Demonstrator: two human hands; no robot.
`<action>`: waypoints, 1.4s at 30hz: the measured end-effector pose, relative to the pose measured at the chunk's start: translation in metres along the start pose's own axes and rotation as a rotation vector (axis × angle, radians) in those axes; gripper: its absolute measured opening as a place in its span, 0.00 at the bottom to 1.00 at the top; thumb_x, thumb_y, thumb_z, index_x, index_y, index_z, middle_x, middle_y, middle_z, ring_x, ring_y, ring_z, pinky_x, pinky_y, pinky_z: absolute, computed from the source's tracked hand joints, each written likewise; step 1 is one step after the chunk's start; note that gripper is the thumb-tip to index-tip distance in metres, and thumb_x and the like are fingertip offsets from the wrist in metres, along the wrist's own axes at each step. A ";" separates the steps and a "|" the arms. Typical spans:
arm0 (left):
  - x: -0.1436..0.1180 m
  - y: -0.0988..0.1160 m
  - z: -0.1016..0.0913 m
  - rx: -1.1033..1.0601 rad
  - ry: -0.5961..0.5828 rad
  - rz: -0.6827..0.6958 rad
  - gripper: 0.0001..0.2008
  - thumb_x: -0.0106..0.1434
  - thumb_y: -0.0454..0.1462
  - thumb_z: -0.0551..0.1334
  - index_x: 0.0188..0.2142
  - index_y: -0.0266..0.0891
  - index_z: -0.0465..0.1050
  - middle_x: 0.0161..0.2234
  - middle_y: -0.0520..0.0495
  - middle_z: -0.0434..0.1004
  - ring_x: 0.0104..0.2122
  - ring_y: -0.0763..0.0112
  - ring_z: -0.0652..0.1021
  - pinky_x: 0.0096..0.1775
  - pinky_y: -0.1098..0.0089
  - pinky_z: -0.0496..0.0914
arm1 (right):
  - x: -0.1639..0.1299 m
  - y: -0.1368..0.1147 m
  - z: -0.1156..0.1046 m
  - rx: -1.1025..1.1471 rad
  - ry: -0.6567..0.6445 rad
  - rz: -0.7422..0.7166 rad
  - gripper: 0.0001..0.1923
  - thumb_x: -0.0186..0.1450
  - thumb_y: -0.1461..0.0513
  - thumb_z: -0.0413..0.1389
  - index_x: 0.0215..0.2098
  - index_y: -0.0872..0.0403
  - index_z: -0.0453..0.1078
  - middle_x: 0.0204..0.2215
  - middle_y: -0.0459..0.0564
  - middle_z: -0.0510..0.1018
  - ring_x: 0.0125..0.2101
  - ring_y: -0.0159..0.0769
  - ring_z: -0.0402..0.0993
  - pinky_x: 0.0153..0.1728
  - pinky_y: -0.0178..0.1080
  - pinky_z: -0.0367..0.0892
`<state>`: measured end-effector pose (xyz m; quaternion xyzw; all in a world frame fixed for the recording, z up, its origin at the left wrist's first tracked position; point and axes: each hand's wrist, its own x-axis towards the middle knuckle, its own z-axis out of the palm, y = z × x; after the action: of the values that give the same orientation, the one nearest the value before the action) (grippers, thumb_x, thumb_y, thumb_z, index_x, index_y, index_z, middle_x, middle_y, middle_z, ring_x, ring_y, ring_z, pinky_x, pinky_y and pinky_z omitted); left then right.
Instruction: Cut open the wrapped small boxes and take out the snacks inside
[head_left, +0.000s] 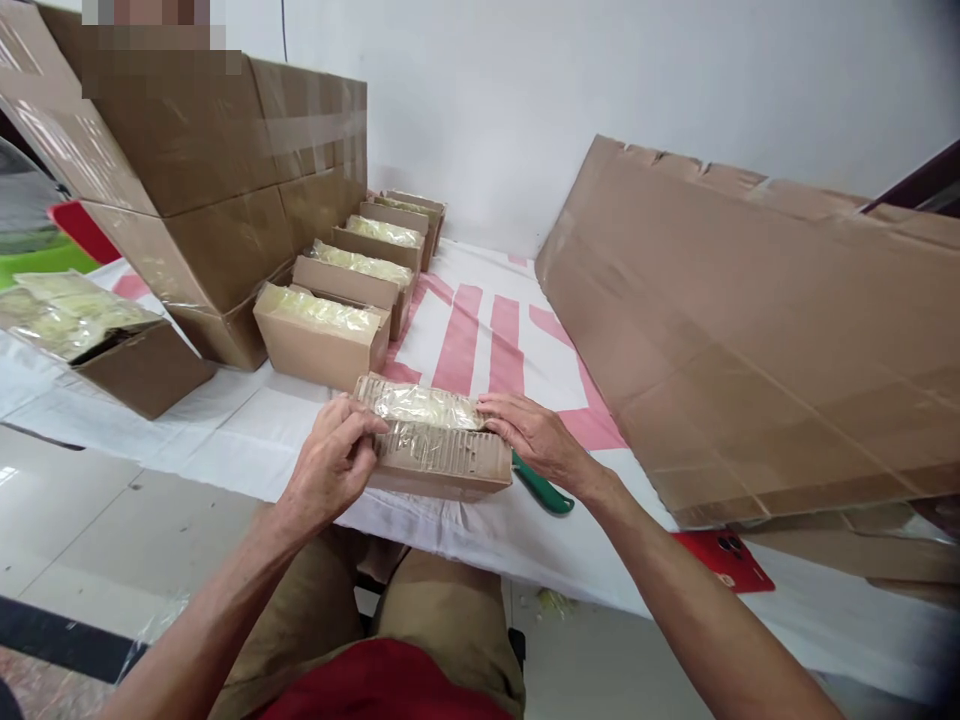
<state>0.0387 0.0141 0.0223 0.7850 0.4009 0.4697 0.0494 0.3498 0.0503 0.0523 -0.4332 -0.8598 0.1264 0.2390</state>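
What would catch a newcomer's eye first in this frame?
Both hands, left hand and right hand, grip a small cardboard box stuffed with a plastic bag at the table's near edge. Behind it runs a row of similar filled boxes, and a big flattened cardboard sheet leans at right.

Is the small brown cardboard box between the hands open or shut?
Open. The small brown cardboard box has its top uncovered, with a clear plastic bag of pale contents showing above the rim. The left hand and right hand grip its ends.

White worktop [247,420] with pink stripes carries a row of small open boxes [352,300], large cartons [202,200], flat cardboard [750,330], a green handle [544,490]
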 end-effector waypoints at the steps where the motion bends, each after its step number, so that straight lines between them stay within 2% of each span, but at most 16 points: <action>1: -0.001 0.001 -0.001 -0.034 0.027 0.004 0.15 0.64 0.22 0.56 0.40 0.43 0.72 0.37 0.50 0.75 0.42 0.67 0.77 0.59 0.55 0.72 | 0.000 0.000 0.001 0.024 0.029 0.026 0.16 0.76 0.56 0.48 0.48 0.49 0.79 0.51 0.54 0.84 0.54 0.46 0.80 0.57 0.48 0.73; 3: -0.004 0.005 -0.003 -0.080 0.075 0.043 0.17 0.64 0.20 0.55 0.41 0.43 0.72 0.37 0.51 0.76 0.42 0.69 0.78 0.59 0.59 0.73 | 0.003 0.003 0.001 0.063 0.103 0.121 0.17 0.75 0.54 0.48 0.39 0.49 0.77 0.39 0.51 0.85 0.42 0.44 0.82 0.46 0.44 0.76; 5: -0.011 0.010 -0.006 -0.098 0.100 0.091 0.19 0.63 0.19 0.56 0.43 0.44 0.71 0.38 0.51 0.77 0.44 0.70 0.79 0.59 0.61 0.73 | 0.007 0.009 0.001 0.106 0.185 0.251 0.20 0.75 0.51 0.48 0.30 0.50 0.71 0.26 0.47 0.79 0.29 0.39 0.77 0.36 0.40 0.72; 8: -0.025 0.015 -0.009 -0.097 0.128 0.073 0.23 0.64 0.19 0.56 0.51 0.43 0.71 0.41 0.48 0.78 0.49 0.68 0.79 0.55 0.64 0.76 | 0.013 0.021 0.002 0.169 0.251 0.368 0.23 0.74 0.48 0.48 0.25 0.49 0.63 0.20 0.44 0.69 0.24 0.36 0.70 0.29 0.38 0.67; 10: -0.035 0.017 -0.010 -0.068 0.140 0.021 0.24 0.63 0.20 0.56 0.54 0.42 0.70 0.44 0.45 0.78 0.51 0.67 0.79 0.53 0.65 0.77 | 0.018 0.029 0.006 0.185 0.248 0.387 0.20 0.73 0.50 0.47 0.26 0.49 0.66 0.21 0.45 0.71 0.27 0.37 0.72 0.31 0.38 0.68; 13: -0.042 0.018 -0.009 -0.013 0.078 0.020 0.19 0.63 0.21 0.58 0.47 0.42 0.73 0.49 0.43 0.77 0.50 0.65 0.80 0.52 0.63 0.78 | 0.022 0.038 0.016 0.178 0.237 0.412 0.16 0.71 0.54 0.48 0.33 0.51 0.73 0.28 0.48 0.80 0.35 0.41 0.78 0.37 0.39 0.72; 16: -0.044 0.020 -0.008 -0.005 0.018 0.086 0.17 0.62 0.21 0.58 0.43 0.43 0.72 0.46 0.44 0.80 0.49 0.62 0.81 0.53 0.57 0.78 | 0.023 0.043 0.021 0.152 0.222 0.440 0.14 0.68 0.56 0.50 0.37 0.52 0.77 0.37 0.51 0.85 0.41 0.43 0.80 0.43 0.42 0.72; 19: -0.044 0.021 -0.007 -0.005 0.027 0.091 0.18 0.62 0.21 0.58 0.45 0.44 0.71 0.44 0.45 0.82 0.50 0.61 0.81 0.54 0.54 0.78 | 0.019 0.042 0.014 0.121 0.224 0.456 0.14 0.68 0.56 0.51 0.40 0.52 0.78 0.39 0.52 0.86 0.39 0.43 0.80 0.43 0.43 0.72; 22: -0.045 0.022 -0.006 -0.013 0.028 0.069 0.19 0.62 0.21 0.58 0.45 0.44 0.71 0.45 0.44 0.82 0.51 0.60 0.81 0.54 0.54 0.78 | 0.009 0.028 -0.002 0.038 0.333 0.409 0.15 0.70 0.54 0.51 0.43 0.51 0.78 0.42 0.53 0.85 0.41 0.44 0.80 0.43 0.45 0.73; 25: -0.047 0.021 -0.003 -0.031 0.040 0.063 0.19 0.62 0.21 0.57 0.45 0.43 0.71 0.45 0.44 0.81 0.51 0.61 0.80 0.54 0.54 0.77 | -0.001 -0.005 -0.017 -0.073 0.438 0.267 0.13 0.73 0.56 0.52 0.45 0.50 0.77 0.42 0.54 0.84 0.41 0.45 0.80 0.43 0.46 0.73; 27: -0.047 0.019 0.000 -0.042 0.049 0.064 0.19 0.61 0.20 0.57 0.45 0.43 0.71 0.46 0.44 0.81 0.51 0.61 0.80 0.55 0.54 0.77 | -0.002 -0.029 -0.019 -0.089 0.324 0.125 0.12 0.74 0.58 0.51 0.46 0.49 0.77 0.41 0.52 0.84 0.41 0.44 0.80 0.45 0.47 0.74; 30: -0.050 0.017 0.003 -0.056 0.052 0.056 0.18 0.62 0.20 0.58 0.44 0.43 0.71 0.46 0.43 0.81 0.52 0.61 0.79 0.56 0.53 0.76 | 0.007 -0.055 -0.006 -0.174 -0.037 -0.036 0.13 0.71 0.59 0.58 0.53 0.50 0.75 0.51 0.54 0.83 0.49 0.49 0.78 0.50 0.50 0.73; 32: -0.052 0.016 0.004 -0.055 0.055 0.046 0.18 0.62 0.21 0.58 0.45 0.42 0.71 0.46 0.43 0.81 0.52 0.61 0.79 0.57 0.53 0.75 | 0.017 -0.060 0.009 -0.304 -0.229 -0.026 0.21 0.67 0.60 0.64 0.57 0.53 0.73 0.53 0.58 0.81 0.52 0.54 0.77 0.53 0.54 0.71; 35: -0.056 0.017 0.005 -0.045 0.062 0.041 0.19 0.62 0.21 0.58 0.45 0.43 0.72 0.47 0.43 0.81 0.54 0.60 0.78 0.58 0.52 0.75 | 0.027 -0.056 0.027 -0.415 -0.327 0.046 0.20 0.65 0.62 0.64 0.55 0.56 0.74 0.48 0.61 0.83 0.49 0.56 0.77 0.53 0.56 0.68; 38: -0.057 0.019 0.007 -0.041 0.076 0.040 0.19 0.61 0.21 0.57 0.45 0.44 0.72 0.47 0.44 0.82 0.53 0.60 0.80 0.57 0.53 0.75 | 0.027 -0.051 0.029 -0.294 -0.239 0.068 0.20 0.66 0.60 0.63 0.55 0.54 0.74 0.49 0.59 0.84 0.49 0.54 0.78 0.54 0.56 0.68; 42: -0.053 0.019 0.009 -0.052 0.116 0.035 0.19 0.60 0.22 0.56 0.44 0.44 0.72 0.45 0.45 0.83 0.51 0.61 0.81 0.55 0.53 0.76 | 0.021 -0.049 0.014 0.159 0.053 0.197 0.24 0.65 0.55 0.64 0.57 0.51 0.74 0.52 0.56 0.84 0.49 0.52 0.80 0.52 0.54 0.74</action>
<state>0.0444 -0.0321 -0.0115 0.7617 0.3773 0.5254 0.0381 0.2979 0.0381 0.0679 -0.4984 -0.7936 0.2058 0.2819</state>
